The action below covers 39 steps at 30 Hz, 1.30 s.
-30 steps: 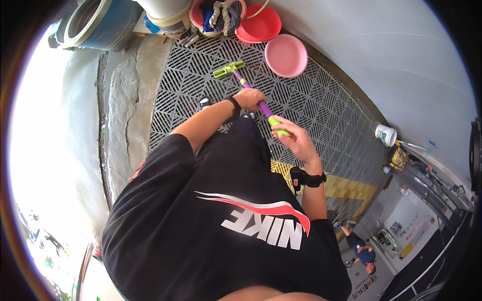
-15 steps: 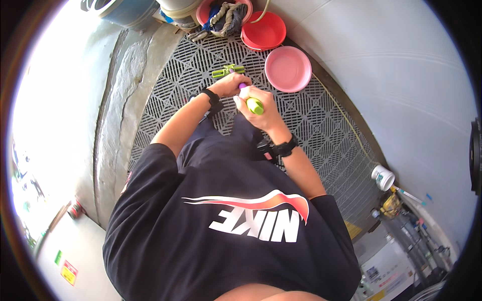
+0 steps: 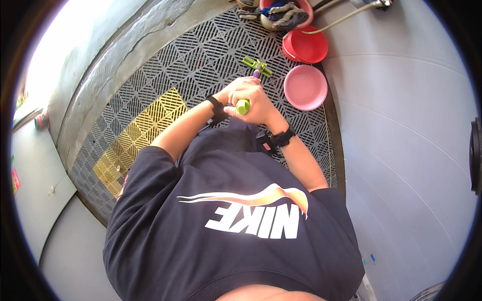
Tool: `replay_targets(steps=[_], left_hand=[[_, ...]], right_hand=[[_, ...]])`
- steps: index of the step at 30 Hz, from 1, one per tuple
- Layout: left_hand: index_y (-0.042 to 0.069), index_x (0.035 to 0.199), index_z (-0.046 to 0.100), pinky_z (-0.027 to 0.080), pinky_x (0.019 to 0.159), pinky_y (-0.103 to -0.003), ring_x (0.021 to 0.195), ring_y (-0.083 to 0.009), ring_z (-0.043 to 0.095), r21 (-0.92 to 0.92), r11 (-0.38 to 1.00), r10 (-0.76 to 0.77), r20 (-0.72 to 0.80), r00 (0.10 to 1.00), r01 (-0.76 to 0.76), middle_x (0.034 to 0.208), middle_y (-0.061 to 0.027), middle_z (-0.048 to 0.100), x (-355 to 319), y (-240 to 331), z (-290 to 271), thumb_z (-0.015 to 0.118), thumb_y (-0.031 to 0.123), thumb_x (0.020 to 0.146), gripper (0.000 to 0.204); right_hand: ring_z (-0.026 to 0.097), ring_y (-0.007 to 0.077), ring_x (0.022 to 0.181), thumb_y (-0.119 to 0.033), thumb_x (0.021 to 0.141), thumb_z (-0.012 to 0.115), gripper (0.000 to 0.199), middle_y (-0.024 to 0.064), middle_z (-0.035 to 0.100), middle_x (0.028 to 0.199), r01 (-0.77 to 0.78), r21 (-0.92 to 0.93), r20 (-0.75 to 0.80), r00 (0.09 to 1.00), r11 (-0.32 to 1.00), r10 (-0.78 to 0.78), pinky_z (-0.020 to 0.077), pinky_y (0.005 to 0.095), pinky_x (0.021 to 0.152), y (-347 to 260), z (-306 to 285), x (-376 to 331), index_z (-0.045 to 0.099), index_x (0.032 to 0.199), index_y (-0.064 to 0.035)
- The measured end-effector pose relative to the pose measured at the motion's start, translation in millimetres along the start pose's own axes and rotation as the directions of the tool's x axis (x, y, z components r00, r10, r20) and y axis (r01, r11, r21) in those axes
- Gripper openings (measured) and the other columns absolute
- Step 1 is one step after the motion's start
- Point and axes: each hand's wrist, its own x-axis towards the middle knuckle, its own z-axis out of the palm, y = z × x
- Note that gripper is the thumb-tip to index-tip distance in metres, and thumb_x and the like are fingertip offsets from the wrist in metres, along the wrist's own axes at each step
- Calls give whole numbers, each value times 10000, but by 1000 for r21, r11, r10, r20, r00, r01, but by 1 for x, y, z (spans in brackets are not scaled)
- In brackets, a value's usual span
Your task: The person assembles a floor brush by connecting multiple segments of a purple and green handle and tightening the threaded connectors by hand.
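Note:
With both hands I hold a mop that has a purple and lime-green handle. Its green head rests on the grey grating floor ahead of me; what is under the head is hidden. My left hand is closed round the shaft, lower down and partly covered by my right. My right hand grips the upper end, and the green handle tip pokes out toward me. The two hands appear to touch or overlap. A round pink basin lies just right of the mop head.
A red bucket stands beyond the pink basin. Farther back, another pink basin holds gloves or rags. A hose runs from the red bucket. Yellow floor tiles lie left, and a pale wall bounds the right.
My view has turned, so the basins and bucket sit farther right and the yellow tiles have come into sight. My hands are closer together, and the mop head appears nearer the pink basin.

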Motion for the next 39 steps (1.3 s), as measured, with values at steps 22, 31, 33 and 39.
replay_targets(steps=[22,31,33,39], left_hand=[[90,976,700,530,733,-368,830,-285,682,171,938,-335,221,916,302,867,-95,691,-307,89,-75,647,143,813,179],[59,1103,725,541,864,-394,967,-310,686,144,988,-99,373,923,48,1037,-116,726,-224,95,-33,669,111,805,307],[49,1076,732,541,882,-391,997,-301,675,140,986,23,415,910,-88,1031,-120,719,-194,95,-22,662,106,798,293],[60,1043,725,532,900,-390,1004,-299,649,224,962,35,461,886,-155,1047,-88,689,-140,83,12,670,91,810,242]], right_hand=[[587,248,670,-226,734,873,302,74,606,658,-125,-109,138,980,986,140,475,358,697,-94,325,-19,625,679,-62],[595,298,639,-123,771,766,224,121,619,677,-200,-116,-255,953,973,166,485,380,634,-114,262,-73,587,670,-32],[591,297,638,-124,780,759,229,125,624,683,-220,-118,-312,934,968,174,482,375,640,-115,238,-81,581,678,-21],[611,327,696,-118,805,738,205,141,619,692,-178,-137,-345,931,974,121,488,408,697,-105,193,-112,589,704,-19]])
